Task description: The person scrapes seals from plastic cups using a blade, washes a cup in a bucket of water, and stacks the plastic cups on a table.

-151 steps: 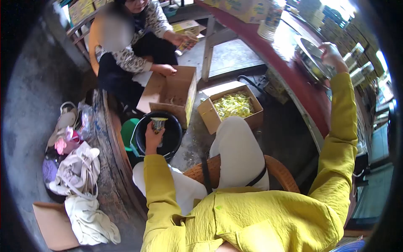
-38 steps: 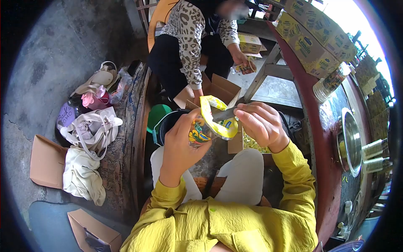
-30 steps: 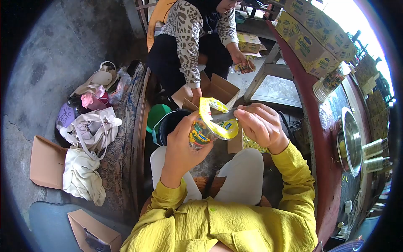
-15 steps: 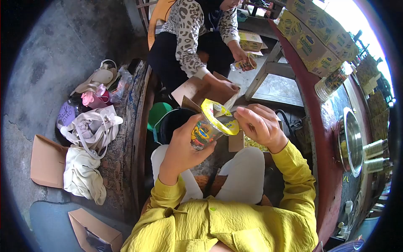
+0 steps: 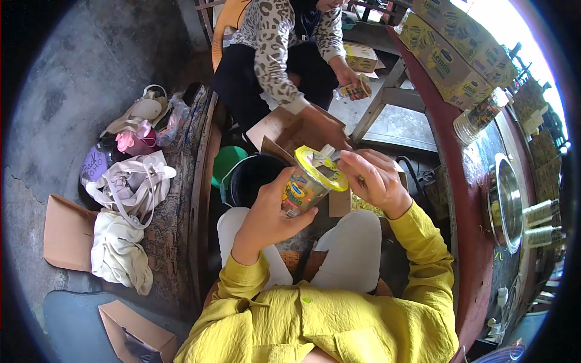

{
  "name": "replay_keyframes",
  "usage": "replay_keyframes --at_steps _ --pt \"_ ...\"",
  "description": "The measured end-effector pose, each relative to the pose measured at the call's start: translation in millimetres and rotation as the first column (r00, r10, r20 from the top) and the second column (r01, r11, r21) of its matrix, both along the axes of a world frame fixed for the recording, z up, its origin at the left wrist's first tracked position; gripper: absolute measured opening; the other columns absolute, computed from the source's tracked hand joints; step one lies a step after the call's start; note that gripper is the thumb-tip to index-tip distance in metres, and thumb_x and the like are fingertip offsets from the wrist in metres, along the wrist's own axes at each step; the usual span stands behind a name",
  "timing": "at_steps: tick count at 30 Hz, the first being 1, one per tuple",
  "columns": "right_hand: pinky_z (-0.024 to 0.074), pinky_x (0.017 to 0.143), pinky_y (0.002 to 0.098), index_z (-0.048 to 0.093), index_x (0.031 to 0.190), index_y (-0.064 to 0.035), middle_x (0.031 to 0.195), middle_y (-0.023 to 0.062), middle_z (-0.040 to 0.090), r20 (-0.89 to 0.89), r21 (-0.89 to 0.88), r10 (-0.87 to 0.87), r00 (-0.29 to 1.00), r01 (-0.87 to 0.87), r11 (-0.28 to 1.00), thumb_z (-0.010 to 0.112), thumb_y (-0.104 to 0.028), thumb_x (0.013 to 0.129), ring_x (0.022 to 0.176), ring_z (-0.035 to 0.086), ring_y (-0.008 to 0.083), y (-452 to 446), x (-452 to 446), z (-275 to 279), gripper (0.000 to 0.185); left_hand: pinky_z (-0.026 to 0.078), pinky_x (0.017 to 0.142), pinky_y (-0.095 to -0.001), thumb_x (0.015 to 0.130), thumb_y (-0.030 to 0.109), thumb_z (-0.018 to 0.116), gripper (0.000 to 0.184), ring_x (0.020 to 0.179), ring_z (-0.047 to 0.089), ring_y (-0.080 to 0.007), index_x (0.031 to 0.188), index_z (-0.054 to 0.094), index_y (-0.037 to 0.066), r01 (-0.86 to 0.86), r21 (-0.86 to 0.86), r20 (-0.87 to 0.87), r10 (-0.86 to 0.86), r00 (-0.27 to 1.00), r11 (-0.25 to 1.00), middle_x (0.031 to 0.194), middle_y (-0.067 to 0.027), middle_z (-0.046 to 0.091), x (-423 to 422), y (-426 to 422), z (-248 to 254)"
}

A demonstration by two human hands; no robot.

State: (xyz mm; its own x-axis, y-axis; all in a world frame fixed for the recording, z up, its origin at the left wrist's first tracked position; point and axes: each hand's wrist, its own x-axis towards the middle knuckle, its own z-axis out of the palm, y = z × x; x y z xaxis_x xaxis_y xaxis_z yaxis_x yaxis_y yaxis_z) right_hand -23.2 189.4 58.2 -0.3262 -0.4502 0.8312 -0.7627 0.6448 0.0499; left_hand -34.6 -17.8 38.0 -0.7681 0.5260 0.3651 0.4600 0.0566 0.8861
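Note:
My left hand (image 5: 266, 218) is wrapped round a clear plastic cup (image 5: 298, 192) with a printed lemon label. The cup leans to the right in front of my chest, above my knees. Across its mouth is a yellow printed lid film (image 5: 334, 181), partly peeled back from the opening. My right hand (image 5: 381, 181) is closed in a pinch on the loose, silvery strip of this film at the far side of the rim. Its fingertips partly hide the strip.
Opposite me, a co-worker's hand (image 5: 349, 77) holds a similar cup (image 5: 354, 89); the other reaches over an open cardboard box (image 5: 281, 126). A black bucket (image 5: 254, 184) stands beyond my knees. Lemon cartons (image 5: 445, 66) and a metal basin (image 5: 505, 199) are on the right-hand table.
The cup has turned more upright and slightly right in my left hand. My right hand stays pinched on the film strip. The co-worker's lower hand has shifted over the box.

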Motion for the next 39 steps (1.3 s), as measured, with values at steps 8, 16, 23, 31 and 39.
replay_keyframes --at_steps 8,16,23,31,39 --pt "0.0446 0.047 0.0307 0.046 0.111 0.0051 0.066 0.0062 0.053 0.026 0.006 0.005 1.0 -0.005 1.0 0.059 0.009 0.063 0.052 0.053 0.0192 4.2 -0.8 -8.4 0.05 0.045 0.07 -0.025 0.065 0.008 0.069 0.051 0.075 0.057 -0.0119 0.11 0.045 0.001 0.216 0.174 0.259 -0.257 0.931 0.961 0.086 -0.0073 0.059 0.1 2.7 -17.8" --pt "0.0452 0.047 0.0304 0.047 0.108 0.0044 0.068 0.0077 0.056 0.034 -0.038 0.01 0.999 -0.009 0.999 0.062 0.008 0.066 0.053 0.055 0.0204 0.8 -0.4 -5.8 0.046 0.045 0.068 -0.0228 0.07 0.003 0.066 0.055 0.08 0.056 -0.0102 0.118 0.04 0.004 0.355 0.4 0.525 -0.528 0.667 0.845 0.091 -0.0044 0.058 3.1 -1.3 -18.7" --pt "0.0463 0.048 0.0299 0.047 0.107 0.0044 0.076 0.0083 0.059 0.017 -0.031 -0.027 1.0 0.027 0.999 0.063 0.008 0.066 0.055 0.057 0.0197 -2.5 -0.9 -2.9 0.044 0.044 0.071 -0.0245 0.067 0.006 0.069 0.06 0.087 0.055 -0.0128 0.119 0.038 0.003 0.296 0.249 0.348 -0.37 0.861 0.922 0.1 -0.006 0.055 -2.3 4.3 -32.1" --pt "0.046 0.049 0.0291 0.047 0.111 0.0044 0.077 0.0078 0.059 -0.026 0.02 -0.087 0.996 0.088 0.996 0.062 0.009 0.063 0.056 0.056 0.0184 -2.3 2.4 4.5 0.051 0.043 0.079 -0.03 0.065 0.008 0.07 0.062 0.092 0.054 -0.0182 0.116 0.037 0.0 0.0 0.219 0.077 -0.018 0.997 0.976 0.1 -0.0114 0.053 5.5 14.3 -25.0" --pt "0.0444 0.049 0.0294 0.045 0.117 0.0045 0.068 0.0057 0.055 -0.016 0.08 -0.107 0.994 0.108 0.991 0.058 0.008 0.062 0.054 0.053 0.0183 -0.8 4.6 6.2 0.056 0.044 0.075 -0.0307 0.066 0.007 0.068 0.051 0.088 0.057 -0.0238 0.108 0.041 -0.001 -0.192 0.186 -0.044 0.203 0.978 0.964 0.095 -0.0143 0.055 6.0 15.4 -26.1"
